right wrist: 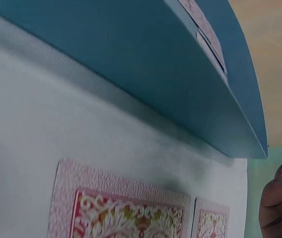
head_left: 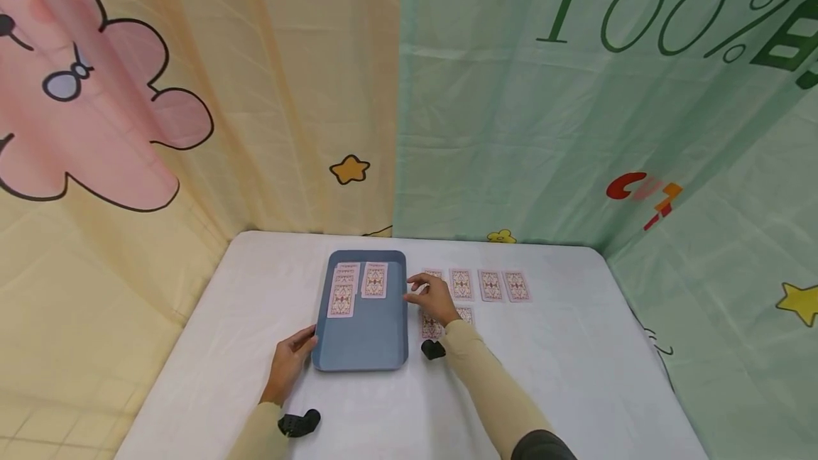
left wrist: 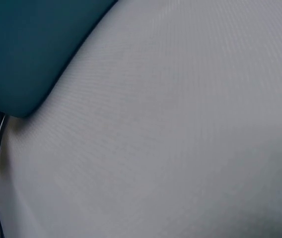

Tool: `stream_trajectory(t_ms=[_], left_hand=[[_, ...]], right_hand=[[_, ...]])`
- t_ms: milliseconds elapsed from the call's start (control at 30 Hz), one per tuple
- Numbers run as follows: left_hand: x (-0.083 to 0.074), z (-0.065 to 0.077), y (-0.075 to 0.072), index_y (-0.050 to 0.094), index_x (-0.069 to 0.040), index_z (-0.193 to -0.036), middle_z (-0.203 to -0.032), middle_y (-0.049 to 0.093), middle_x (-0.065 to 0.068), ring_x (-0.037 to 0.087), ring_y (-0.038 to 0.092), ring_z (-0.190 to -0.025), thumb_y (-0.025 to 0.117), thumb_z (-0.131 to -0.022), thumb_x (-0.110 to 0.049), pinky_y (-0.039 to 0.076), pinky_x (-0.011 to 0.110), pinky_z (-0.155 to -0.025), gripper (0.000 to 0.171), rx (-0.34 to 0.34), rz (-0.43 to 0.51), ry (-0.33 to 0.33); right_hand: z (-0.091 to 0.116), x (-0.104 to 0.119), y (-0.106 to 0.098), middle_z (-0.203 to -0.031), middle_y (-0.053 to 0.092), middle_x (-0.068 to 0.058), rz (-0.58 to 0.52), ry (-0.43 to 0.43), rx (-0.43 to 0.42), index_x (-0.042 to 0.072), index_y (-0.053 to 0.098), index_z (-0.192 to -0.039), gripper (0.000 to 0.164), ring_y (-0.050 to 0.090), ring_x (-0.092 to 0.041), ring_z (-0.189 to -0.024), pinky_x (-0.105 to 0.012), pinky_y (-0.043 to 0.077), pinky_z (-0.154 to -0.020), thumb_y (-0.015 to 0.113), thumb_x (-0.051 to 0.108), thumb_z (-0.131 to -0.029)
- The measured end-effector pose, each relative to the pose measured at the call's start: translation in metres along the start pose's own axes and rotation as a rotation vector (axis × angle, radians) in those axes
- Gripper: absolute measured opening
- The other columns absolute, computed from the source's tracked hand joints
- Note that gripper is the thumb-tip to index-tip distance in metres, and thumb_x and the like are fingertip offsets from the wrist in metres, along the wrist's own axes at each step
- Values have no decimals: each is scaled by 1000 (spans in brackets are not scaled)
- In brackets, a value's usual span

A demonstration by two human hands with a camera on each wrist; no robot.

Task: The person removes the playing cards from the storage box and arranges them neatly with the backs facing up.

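- Wearing cream sleeves [head_left: 498,382] on both forearms, with black wrist devices [head_left: 300,423] at the wrists.
- Touching the blue tray [head_left: 361,346] at its left side, toward the near half, with the left hand [head_left: 287,366], extending the fingers toward the rim.
- Presenting a near pair of cards [head_left: 466,315] on the white table [head_left: 575,375], right of the tray, partly hidden by the right hand [head_left: 434,299] and wrist.
- Hovering with the right hand just beside the tray's right rim, bending thumb and index finger with a visible gap between the tips.
- Carrying, in the tray's far half between both hands, an overlapping column of cards [head_left: 341,300] at left and a short stack of cards [head_left: 375,280] at right.
- Showing a row of four cards [head_left: 491,285] beyond the near pair, with the first partly behind the right hand.
- Bounding the table's far edge with printed curtains [head_left: 473,133].
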State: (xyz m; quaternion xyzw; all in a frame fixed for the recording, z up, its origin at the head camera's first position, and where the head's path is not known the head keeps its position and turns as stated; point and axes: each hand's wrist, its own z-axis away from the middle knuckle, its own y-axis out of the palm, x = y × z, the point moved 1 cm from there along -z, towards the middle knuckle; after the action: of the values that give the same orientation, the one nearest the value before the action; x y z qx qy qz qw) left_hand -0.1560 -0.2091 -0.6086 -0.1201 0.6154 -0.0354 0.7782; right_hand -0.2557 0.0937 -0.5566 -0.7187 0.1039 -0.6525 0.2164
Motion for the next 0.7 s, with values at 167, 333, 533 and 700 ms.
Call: stream_trajectory(t_ms=[167, 333, 533, 700], left_hand=[[4, 2, 1, 54, 10, -130, -132, 54, 27, 37, 52, -123, 60, -96, -16, 45, 43, -100, 43, -25, 0, 66], [5, 1, 1, 54, 9, -131, -133, 54, 26, 36, 51, -124, 60, -96, -16, 45, 43, -101, 43, -18, 7, 52], [3, -1, 0, 51, 6, -135, -138, 50, 23, 34, 48, -129, 55, -97, -10, 40, 43, -105, 41, 2, 19, -4], [2, 0, 0, 51, 7, -134, -138, 50, 24, 35, 47, -130, 55, -96, -8, 39, 43, -105, 41, -1, 22, -5]], right_hand=[[-7, 11, 16, -88, 62, -12, -16, -58, 5, -6, 67, -109, 35, 48, -10, -60, -22, 42, -52, 79, 5, -77], [-14, 19, 30, -88, 63, -13, -5, -72, 0, -5, 68, -107, 33, 48, -10, -62, -22, 42, -54, 79, 6, -78], [-22, 27, 45, -91, 63, -17, -14, -60, 10, -4, 68, -107, 33, 48, -10, -63, -22, 41, -54, 79, 6, -78], [-29, 31, 59, -91, 64, -14, -20, -40, 7, -3, 69, -105, 32, 48, -9, -63, -21, 43, -55, 80, 5, -76]])
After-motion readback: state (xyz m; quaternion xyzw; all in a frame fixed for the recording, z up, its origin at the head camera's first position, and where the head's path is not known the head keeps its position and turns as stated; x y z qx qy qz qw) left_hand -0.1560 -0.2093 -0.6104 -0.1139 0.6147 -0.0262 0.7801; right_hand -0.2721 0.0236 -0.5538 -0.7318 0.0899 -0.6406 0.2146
